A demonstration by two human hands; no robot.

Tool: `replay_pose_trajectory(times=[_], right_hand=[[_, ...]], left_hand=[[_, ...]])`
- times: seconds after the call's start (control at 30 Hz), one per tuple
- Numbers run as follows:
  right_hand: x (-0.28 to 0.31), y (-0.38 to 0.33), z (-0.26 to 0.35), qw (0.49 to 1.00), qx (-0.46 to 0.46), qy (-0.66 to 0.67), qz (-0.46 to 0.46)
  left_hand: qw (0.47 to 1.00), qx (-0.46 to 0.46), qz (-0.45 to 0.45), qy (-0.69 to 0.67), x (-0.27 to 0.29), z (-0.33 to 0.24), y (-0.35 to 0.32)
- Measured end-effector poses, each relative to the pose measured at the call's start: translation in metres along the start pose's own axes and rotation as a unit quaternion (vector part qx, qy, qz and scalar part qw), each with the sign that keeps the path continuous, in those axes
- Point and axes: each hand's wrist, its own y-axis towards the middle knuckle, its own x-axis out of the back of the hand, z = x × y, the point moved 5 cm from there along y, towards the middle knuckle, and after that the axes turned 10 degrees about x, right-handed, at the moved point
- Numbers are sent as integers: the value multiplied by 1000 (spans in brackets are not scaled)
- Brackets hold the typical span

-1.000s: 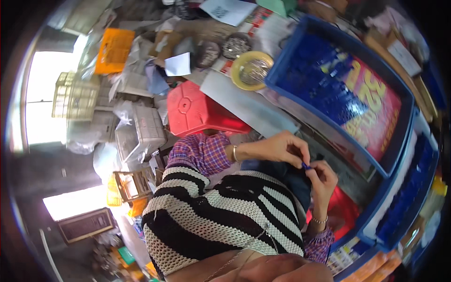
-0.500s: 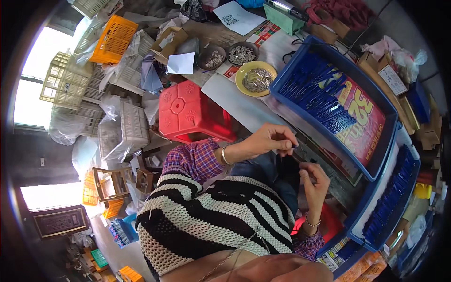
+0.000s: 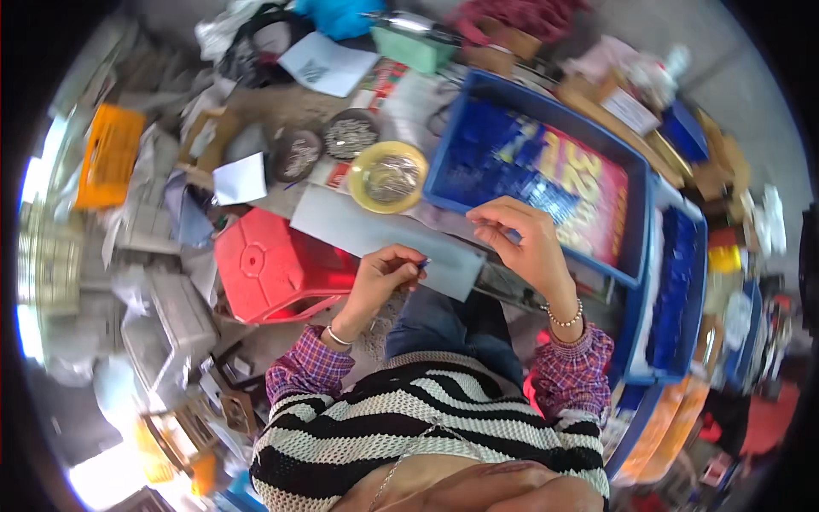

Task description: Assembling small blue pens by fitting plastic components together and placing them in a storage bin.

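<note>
My left hand is closed in a pinch on a small dark blue piece, over the near edge of a pale board. Only the tip of that piece shows past the fingers. To its right, my right hand is raised at the near edge of a large blue tray, fingers bent but apart, with nothing visible in them. Inside the tray lie many slim blue pen-like pieces on a printed pink and yellow sheet. Left of the tray stands a yellow bowl of thin metal pieces.
Two dark bowls of small parts stand beyond the yellow bowl. A red stool is at the left. Another blue tray with blue pieces sits at the right. Cardboard boxes line the far right; grey crates crowd the left.
The head view has turned, so the bench appears further left. My hands have moved apart; the right one has risen to the tray's edge, while the left still pinches the small blue piece.
</note>
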Motion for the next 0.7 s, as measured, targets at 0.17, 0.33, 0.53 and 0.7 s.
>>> replay_pose_trajectory(times=[0.17,0.33,0.53,0.7], right_hand=[[-51,85,-16,973,121,-152,122],[-108,152,-77,932,212,-230,181],[-143,179,-126,890,249,-293,244],[-149,180,-142,897,260,-266,238]], left_hand=[[999,2,-46,-19,24,4,-1],[998,-11,-36,-42,28,1,5],[997,13,-45,-64,31,-3,13],[997,16,-41,-67,34,-10,13]])
